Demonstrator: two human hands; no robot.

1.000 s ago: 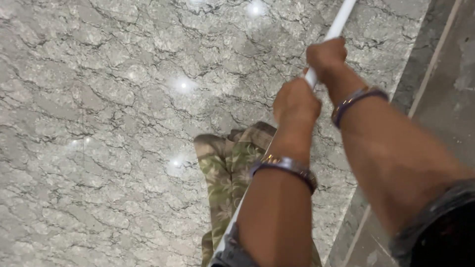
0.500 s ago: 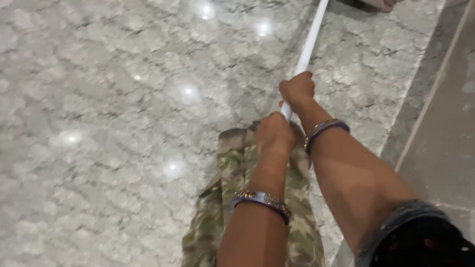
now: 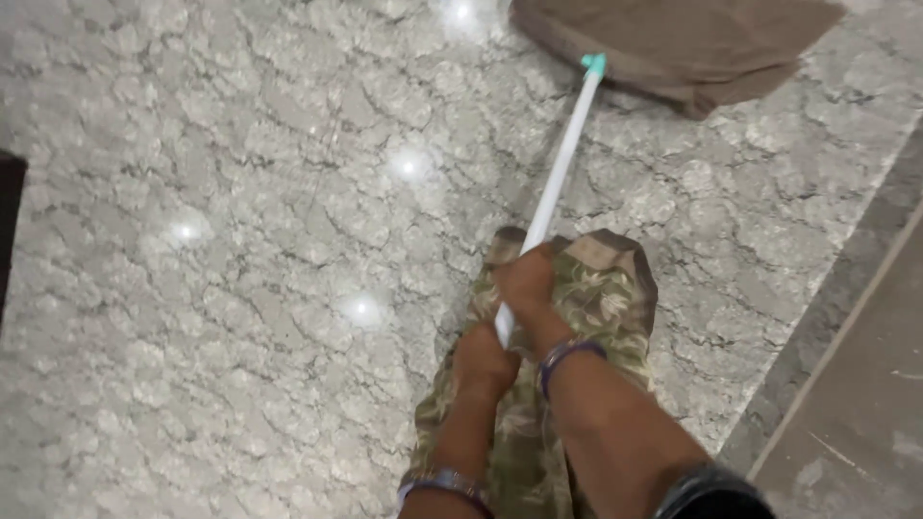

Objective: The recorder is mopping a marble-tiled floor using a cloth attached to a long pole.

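Here, a white mop pole (image 3: pixel 556 171) slants up across the polished grey stone floor (image 3: pixel 240 288) to a brown cloth pad (image 3: pixel 673 43) lying flat at its far end. Right hand (image 3: pixel 527 281) and, just below it, left hand (image 3: pixel 483 360) both wrap their fingers closed around the pole's near end, stacked, probably for pushing leverage. The pad, out of view a second ago, now shows.

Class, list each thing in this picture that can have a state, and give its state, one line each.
Left hand: closed around the pole's near end.
Right hand: closed around the pole, above the left.
White pole: slanted, held.
Brown cloth: spread flat on the floor.
Marble floor: glossy, reflecting lights.
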